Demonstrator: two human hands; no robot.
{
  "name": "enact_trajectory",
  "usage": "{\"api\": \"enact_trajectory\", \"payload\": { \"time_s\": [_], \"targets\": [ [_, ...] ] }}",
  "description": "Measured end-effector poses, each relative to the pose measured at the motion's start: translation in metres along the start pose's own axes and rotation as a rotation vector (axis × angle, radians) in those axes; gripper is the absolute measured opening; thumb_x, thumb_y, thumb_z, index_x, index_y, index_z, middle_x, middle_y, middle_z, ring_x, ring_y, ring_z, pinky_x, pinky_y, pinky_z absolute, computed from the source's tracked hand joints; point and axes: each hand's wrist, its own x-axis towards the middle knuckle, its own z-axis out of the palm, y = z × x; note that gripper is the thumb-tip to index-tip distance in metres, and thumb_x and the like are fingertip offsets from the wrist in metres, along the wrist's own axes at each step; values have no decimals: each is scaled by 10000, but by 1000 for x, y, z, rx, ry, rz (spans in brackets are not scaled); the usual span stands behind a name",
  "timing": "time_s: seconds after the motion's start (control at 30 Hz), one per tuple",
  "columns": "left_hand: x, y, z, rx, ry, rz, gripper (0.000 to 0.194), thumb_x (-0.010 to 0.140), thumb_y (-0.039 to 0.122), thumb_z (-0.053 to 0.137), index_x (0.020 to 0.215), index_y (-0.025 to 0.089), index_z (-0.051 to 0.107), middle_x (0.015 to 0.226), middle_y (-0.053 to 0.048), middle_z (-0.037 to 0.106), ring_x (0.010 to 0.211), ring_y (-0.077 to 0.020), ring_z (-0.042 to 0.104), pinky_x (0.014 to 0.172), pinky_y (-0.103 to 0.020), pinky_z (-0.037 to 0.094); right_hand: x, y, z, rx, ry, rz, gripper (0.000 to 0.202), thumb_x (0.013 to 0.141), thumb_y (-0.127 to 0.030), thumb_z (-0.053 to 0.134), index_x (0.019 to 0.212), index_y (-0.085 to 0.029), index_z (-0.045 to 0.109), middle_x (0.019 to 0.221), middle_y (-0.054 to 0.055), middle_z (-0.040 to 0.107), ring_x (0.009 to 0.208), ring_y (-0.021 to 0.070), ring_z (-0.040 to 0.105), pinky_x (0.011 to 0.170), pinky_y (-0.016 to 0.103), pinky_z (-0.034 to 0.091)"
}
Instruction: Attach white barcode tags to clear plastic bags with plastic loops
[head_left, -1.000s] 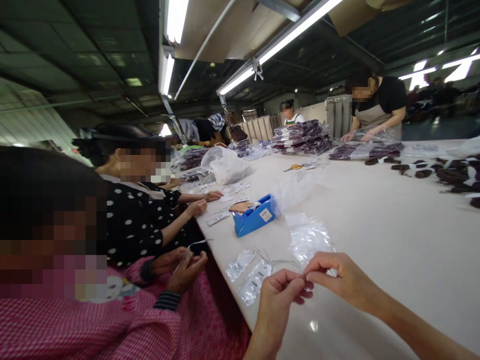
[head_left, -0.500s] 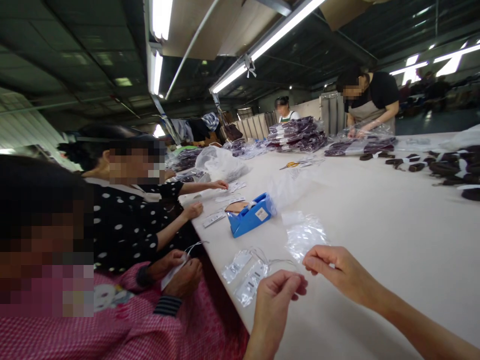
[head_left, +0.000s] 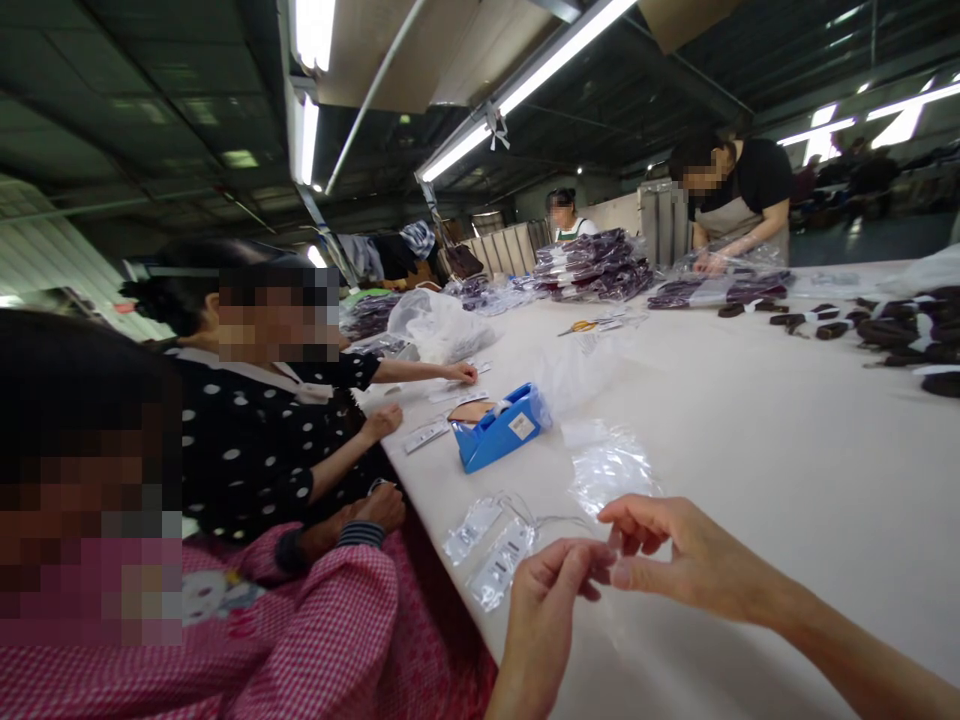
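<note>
A thin clear film piece [head_left: 609,572], hard to resolve, is pinched between the left hand [head_left: 547,600] and the right hand [head_left: 675,560], just above the near edge of the white table [head_left: 787,450]. Both hands are closed in a fingertip pinch on it, thumb against forefinger, and their tips nearly touch. Risk, as a judgement: the film is slippery and nearly invisible, so a loose pinch could let it slip to the table or off the edge; pulling the hands apart unevenly could crease or tear it. Just beyond the hands lie two small tagged packets [head_left: 491,548] with thin strings and a loose clear bag [head_left: 609,465]; either could be snagged or swept by a wrist. Farther out stands a blue tape dispenser [head_left: 499,428]. To the left, a co-worker's pink checked sleeve [head_left: 330,620] sits close to the table edge, limiting room on that side. Bundles of dark goods [head_left: 592,265] lie at the far end.
</note>
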Motion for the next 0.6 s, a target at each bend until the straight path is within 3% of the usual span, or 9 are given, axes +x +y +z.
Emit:
{"api": "enact_trajectory", "payload": {
  "time_s": [0.1,0.23,0.37,0.47,0.6],
  "targets": [
    [0,0,-1,15,-21,0,263,834,361,607,792,153,762,695,-50,712,658,-153,595,623,-238,463,3,6,10,-10,36,-7,125,818,-308,626,840,-225,717,762,-7,711,702,161,609,624,261,446],
    [1,-1,-3,-9,14,-30,201,794,319,655,758,149,755,737,-63,727,666,-155,605,632,-241,458,5,12,14,-7,107,-8,209,864,-311,560,746,-211,701,683,-16,682,641,145,581,563,249,403],
    [0,0,-2,-41,71,-39,156,746,276,698,665,148,734,638,-29,696,624,-134,578,628,-224,441,3,9,12,44,54,-8,225,861,-397,594,956,-211,678,752,-10,679,658,144,582,581,253,416],
    [-2,0,-1,-49,100,-32,165,742,280,705,642,151,730,594,-4,662,616,-123,558,627,-211,436,1,10,17,148,0,20,426,767,-359,718,1149,-216,591,849,-1,697,700,152,611,635,264,457],
    [-1,-5,-3,-19,82,-1,202,772,314,674,708,146,766,596,-22,677,589,-129,556,572,-209,433,4,17,24,249,38,64,377,796,-302,678,1154,-217,595,879,7,692,734,157,627,659,272,480]
  ]
}}
